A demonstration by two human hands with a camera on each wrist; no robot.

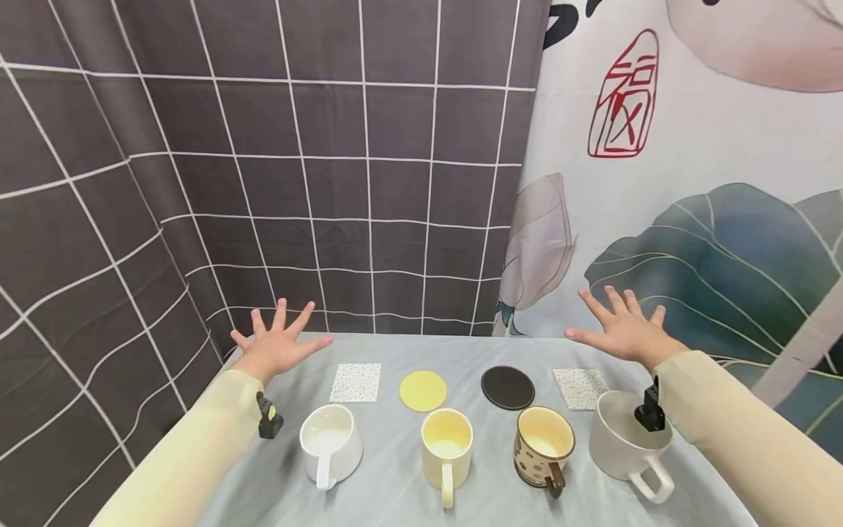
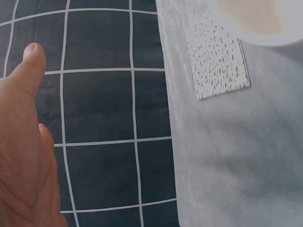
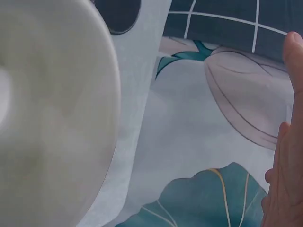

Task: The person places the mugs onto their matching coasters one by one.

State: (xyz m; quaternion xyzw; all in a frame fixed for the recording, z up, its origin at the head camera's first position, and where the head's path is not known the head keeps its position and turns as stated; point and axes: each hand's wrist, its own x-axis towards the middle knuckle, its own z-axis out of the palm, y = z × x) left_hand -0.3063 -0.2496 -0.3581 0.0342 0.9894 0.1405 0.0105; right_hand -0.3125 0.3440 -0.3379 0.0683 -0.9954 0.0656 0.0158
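In the head view my left hand [image 1: 275, 350] is spread wide above the table's back left, holding nothing. My right hand [image 1: 626, 331], fingers also spread and free of anything, hovers at the back right. Four mugs stand in a row, handles toward me: a white mug [image 1: 344, 446], a pale yellow mug [image 1: 436, 461], a brown-patterned mug with a dark handle [image 1: 532, 462], and a larger off-white mug [image 1: 615, 450] beneath the right wrist. Behind them lie a speckled white square coaster [image 1: 356, 383], a yellow round coaster [image 1: 424, 391], a black round coaster [image 1: 508, 388] and a speckled square coaster [image 1: 581, 389].
The grey marbled table [image 1: 402, 505] ends at a back edge close to a dark grid-patterned curtain [image 1: 329, 190]. On the right hangs a cloth printed with leaves [image 1: 718, 249]. A small black camera [image 1: 268, 417] is strapped to the left wrist, another [image 1: 650, 410] to the right.
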